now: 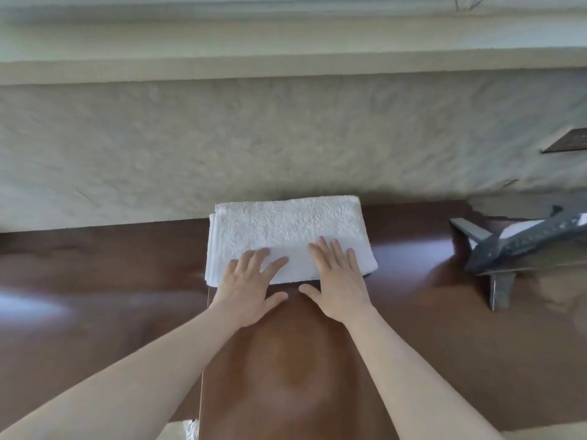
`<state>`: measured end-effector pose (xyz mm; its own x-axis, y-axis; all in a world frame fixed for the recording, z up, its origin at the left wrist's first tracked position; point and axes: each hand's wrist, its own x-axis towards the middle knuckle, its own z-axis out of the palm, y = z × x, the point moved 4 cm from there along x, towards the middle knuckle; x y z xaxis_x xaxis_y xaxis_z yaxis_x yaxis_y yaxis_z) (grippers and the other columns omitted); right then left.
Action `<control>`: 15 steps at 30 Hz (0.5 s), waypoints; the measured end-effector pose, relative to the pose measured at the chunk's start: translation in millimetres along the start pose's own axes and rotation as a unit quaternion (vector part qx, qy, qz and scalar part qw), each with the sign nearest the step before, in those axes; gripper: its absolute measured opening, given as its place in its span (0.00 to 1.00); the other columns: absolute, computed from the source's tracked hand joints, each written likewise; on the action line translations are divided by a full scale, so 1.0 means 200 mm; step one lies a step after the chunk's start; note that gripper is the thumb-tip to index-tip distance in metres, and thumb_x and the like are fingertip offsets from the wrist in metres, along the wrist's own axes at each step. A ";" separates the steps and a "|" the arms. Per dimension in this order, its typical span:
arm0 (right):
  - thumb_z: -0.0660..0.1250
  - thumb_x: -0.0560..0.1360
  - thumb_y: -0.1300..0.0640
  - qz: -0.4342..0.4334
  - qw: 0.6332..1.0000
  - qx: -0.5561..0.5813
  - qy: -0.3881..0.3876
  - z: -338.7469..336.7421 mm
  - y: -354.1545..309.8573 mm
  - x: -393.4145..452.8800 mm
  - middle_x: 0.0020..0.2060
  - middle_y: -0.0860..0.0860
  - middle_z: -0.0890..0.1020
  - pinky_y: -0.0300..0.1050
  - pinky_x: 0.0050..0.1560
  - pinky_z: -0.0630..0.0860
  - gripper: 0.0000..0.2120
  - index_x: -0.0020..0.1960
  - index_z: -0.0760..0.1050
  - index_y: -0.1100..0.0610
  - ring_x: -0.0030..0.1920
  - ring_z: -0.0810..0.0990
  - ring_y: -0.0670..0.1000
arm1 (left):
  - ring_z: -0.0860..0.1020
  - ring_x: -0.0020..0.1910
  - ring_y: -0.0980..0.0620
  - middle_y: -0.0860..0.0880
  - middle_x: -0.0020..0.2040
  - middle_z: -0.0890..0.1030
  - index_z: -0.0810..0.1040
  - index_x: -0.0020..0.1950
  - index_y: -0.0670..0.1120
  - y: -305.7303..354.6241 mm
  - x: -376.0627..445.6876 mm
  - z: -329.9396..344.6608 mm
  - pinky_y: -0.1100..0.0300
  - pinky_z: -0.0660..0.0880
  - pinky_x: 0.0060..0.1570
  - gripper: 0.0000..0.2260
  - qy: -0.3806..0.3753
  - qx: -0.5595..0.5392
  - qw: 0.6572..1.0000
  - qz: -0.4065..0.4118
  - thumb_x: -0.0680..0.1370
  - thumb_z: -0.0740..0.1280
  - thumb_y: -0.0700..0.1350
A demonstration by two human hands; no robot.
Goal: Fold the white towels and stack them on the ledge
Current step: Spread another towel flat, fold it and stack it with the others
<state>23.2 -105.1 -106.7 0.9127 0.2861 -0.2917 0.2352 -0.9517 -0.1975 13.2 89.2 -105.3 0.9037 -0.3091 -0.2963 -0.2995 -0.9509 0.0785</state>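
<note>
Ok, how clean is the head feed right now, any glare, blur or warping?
Head view: pale glare patch on the brown ledge at left; folded towel fairly sharp under both flat hands, left hand, right hand; edges soft, wall lines bowed by the wide lens.

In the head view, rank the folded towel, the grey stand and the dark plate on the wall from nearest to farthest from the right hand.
From the right hand:
1. Folded white towel: directly under its fingers.
2. Grey stand: on the wooden surface, off to the right.
3. Dark plate: on the textured wall, far right and above the stand.
</note>
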 end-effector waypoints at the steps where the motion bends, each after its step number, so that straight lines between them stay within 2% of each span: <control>1: 0.59 0.80 0.36 -0.016 1.000 0.001 0.007 0.00 0.01 0.03 0.82 0.50 0.38 0.58 0.80 0.37 0.41 0.83 0.40 0.47 0.81 0.36 0.54 | 0.58 0.76 0.44 0.50 0.79 0.57 0.53 0.80 0.62 0.00 0.02 0.01 0.47 0.64 0.69 0.33 0.008 0.015 1.000 -0.008 0.78 0.55 0.72; 5: 0.63 0.79 0.37 -0.042 0.999 0.007 0.019 0.03 0.04 0.11 0.82 0.49 0.41 0.56 0.80 0.37 0.40 0.82 0.44 0.42 0.82 0.39 0.55 | 0.69 0.68 0.43 0.50 0.72 0.68 0.66 0.75 0.60 -0.01 0.09 0.02 0.48 0.69 0.58 0.33 0.052 0.051 0.997 -0.034 0.74 0.63 0.72; 8: 0.61 0.80 0.39 -0.054 0.998 -0.016 0.033 0.05 0.06 0.14 0.83 0.51 0.46 0.58 0.80 0.40 0.36 0.82 0.48 0.43 0.82 0.45 0.59 | 0.75 0.59 0.41 0.48 0.65 0.75 0.75 0.69 0.56 -0.02 0.12 -0.01 0.47 0.72 0.48 0.31 0.071 0.067 0.995 -0.025 0.71 0.70 0.70; 11: 0.58 0.83 0.44 -0.062 0.996 -0.046 0.043 0.02 0.05 0.17 0.82 0.54 0.54 0.59 0.77 0.49 0.29 0.81 0.54 0.46 0.80 0.55 0.62 | 0.78 0.51 0.40 0.47 0.59 0.79 0.79 0.65 0.53 -0.01 0.12 -0.05 0.46 0.75 0.43 0.26 0.094 0.079 0.992 -0.009 0.71 0.75 0.63; 15: 0.61 0.82 0.46 -0.080 0.995 -0.033 0.057 -0.06 0.04 0.21 0.77 0.53 0.67 0.57 0.67 0.63 0.24 0.77 0.64 0.46 0.71 0.68 0.58 | 0.80 0.48 0.40 0.47 0.56 0.81 0.81 0.63 0.50 -0.02 0.13 -0.10 0.45 0.77 0.44 0.24 0.105 0.047 0.993 -0.005 0.70 0.79 0.56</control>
<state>68.1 -102.7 -108.6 0.8933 0.4228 -0.1525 0.3977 -0.9016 -0.1698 43.0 84.3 -94.4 0.9477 -0.3057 -0.0918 -0.3083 -0.9512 -0.0154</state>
